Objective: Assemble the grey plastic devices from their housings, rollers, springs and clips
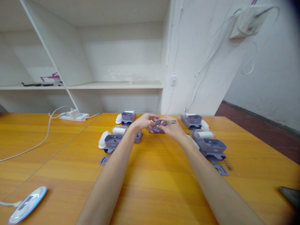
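Observation:
My left hand [146, 122] and my right hand [171, 127] meet near the back edge of the table. Between their closed fingertips is a small shiny grey part [157, 122]; its exact kind is too small to make out. A metal coil spring [168, 122] extends from this part to the right, across the back of my right hand. Just below my fingers, a grey-blue plastic piece [156, 128] on the table is partly covered by them. Another grey-blue housing [138, 137] shows beside my left forearm.
Grey-blue plastic housings [113, 141] with white rollers stand at left, and similar housings [213, 145] at right. Loose springs [228, 164] and flat grey plates [221, 169] lie there. A power strip [74, 116], a glowing oval device [28, 204] and a dark flat object [290, 195] are farther out.

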Tool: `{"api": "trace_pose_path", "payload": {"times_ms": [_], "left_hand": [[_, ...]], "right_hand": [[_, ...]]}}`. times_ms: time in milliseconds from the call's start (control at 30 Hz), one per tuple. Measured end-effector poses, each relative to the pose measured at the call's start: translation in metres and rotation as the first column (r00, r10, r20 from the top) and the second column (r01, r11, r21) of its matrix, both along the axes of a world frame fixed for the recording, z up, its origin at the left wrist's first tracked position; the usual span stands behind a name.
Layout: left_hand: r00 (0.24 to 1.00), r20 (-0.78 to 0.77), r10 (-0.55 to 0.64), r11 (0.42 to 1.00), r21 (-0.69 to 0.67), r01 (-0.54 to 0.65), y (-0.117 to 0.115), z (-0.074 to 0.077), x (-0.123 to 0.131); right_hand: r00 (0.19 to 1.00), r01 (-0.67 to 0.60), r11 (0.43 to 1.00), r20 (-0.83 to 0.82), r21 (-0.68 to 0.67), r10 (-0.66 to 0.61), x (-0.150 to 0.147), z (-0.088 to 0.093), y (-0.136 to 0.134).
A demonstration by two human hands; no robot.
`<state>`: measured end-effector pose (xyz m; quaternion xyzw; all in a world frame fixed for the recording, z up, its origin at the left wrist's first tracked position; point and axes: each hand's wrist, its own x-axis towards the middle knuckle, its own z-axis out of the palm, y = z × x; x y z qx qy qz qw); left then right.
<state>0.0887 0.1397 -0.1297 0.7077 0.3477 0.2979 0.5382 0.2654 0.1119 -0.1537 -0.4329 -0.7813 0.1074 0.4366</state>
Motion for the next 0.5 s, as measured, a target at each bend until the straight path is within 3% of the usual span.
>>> {"api": "trace_pose_path", "payload": {"times_ms": [200,500], "left_hand": [[0.999,-0.001,0.038,0.999,-0.01,-0.038,0.0022,-0.0012,0.0025],[0.998,0.056,0.005,0.999,-0.038,-0.003,-0.0026,0.0049,0.0005]], "right_hand": [[0.999,-0.002,0.999,-0.047,-0.038,0.0,0.0003,0.0019,-0.0025],[0.99,-0.053,0.998,-0.133,-0.027,0.049,0.0022,0.0041,-0.0037]]}}
